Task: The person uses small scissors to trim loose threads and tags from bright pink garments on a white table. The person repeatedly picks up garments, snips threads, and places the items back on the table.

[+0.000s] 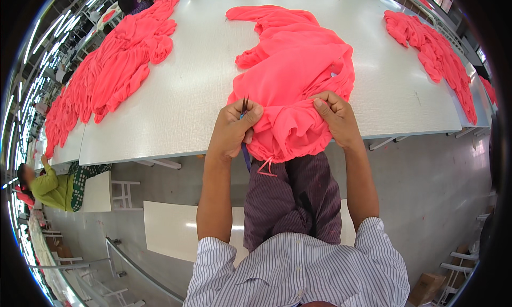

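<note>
A coral-pink fabric garment (288, 71) lies bunched on the white table (192, 87), its near end drawn over the edge towards my lap. My left hand (236, 127) pinches the cloth at the left and also holds small thread snips (245, 105), whose dark pointed blades stick up past the fingers. A dark blue strap hangs below that hand. On the right, my right hand (336, 117) grips a fold between thumb and fingers. Between the hands the gathered edge hangs in ruffles, with thin pink ties (267, 169) dangling from it.
Heaps of the same coral cloth lie on the left (116, 67) and right (436, 47) of the table. A person in a green top (52, 187) sits at the far left; another is at the upper left. A pale bench (172, 227) and a metal rail (140, 267) stand below.
</note>
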A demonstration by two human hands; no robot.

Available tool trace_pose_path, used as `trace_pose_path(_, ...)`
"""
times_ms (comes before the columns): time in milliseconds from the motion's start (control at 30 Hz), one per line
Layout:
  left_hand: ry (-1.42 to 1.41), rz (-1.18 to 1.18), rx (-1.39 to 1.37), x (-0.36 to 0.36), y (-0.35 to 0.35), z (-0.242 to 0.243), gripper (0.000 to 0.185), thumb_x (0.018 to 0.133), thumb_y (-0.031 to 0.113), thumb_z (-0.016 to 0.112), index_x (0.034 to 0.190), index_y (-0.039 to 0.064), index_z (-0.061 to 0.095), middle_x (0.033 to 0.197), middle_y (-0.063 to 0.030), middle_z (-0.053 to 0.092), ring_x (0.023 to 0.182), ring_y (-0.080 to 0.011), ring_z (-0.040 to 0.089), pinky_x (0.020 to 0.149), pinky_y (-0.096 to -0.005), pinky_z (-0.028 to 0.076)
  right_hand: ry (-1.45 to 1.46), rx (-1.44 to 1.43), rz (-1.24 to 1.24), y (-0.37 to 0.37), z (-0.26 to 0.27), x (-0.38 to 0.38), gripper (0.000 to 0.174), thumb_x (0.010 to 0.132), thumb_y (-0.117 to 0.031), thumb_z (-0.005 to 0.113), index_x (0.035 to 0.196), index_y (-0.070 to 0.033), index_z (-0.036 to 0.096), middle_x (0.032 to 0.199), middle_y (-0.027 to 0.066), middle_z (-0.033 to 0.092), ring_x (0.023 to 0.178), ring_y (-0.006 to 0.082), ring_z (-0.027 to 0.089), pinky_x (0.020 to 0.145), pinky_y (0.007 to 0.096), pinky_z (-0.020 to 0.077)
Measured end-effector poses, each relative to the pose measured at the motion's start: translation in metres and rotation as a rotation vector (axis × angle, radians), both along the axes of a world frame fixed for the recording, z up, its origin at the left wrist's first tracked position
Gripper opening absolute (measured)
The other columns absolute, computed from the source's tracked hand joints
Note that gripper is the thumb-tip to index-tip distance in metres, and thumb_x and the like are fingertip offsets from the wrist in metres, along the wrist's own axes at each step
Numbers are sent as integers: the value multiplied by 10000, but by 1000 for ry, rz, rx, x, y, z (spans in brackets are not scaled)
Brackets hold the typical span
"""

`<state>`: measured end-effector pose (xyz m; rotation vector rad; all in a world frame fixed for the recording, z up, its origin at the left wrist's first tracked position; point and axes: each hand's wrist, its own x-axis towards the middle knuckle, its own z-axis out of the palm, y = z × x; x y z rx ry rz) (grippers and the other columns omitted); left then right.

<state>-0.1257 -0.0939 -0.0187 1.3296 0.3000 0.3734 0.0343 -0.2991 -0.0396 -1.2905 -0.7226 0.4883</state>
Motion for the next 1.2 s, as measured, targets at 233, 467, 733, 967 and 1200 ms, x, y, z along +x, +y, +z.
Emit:
trace_pose_path(233,-14,17,-34,0,0,0,206,917,219,711,875,33,632,666,24,545,434,-27,430,384,-178,324,-182,16,-264,-2,1,-16,118,941,-84,646,1033,-11,643,907,6,653,827,63,585,759,216,477)
trace_pose_path(467,-35,60,-65,-3,-1,4,198,929,213,693,897,27,635,665,7,577,421,-36,438,378,-183,327,-890,148,-428,-27,-10,-82,232,752,-60,783,944,-41,654,914,90,657,774,246,634,703,321,499)
trace_pose_path(733,-29,63,-45,1,-3,1,178,905,190,719,954,31,654,658,18,570,428,-35,447,387,-182,328,-1037,-43,8,11,-7,-121,355,752,-138,779,1070,-31,662,1109,73,640,971,281,622,790,386,526)
trace_pose_path(967,-38,76,-54,-2,-1,1,205,894,190,732,993,27,657,661,17,579,442,-34,462,396,-180,327,-1116,-365,-186,23,-4,-105,353,810,-245,722,1122,-90,669,1159,30,612,1114,249,537,904,421,412)
trace_pose_path(1200,-107,145,-134,-1,3,-7,207,908,155,701,1037,6,638,741,-40,643,464,-66,494,411,-199,345,-1045,-261,-232,30,-15,-94,208,803,-165,716,1002,-112,694,1054,11,631,1033,247,571,836,420,463)
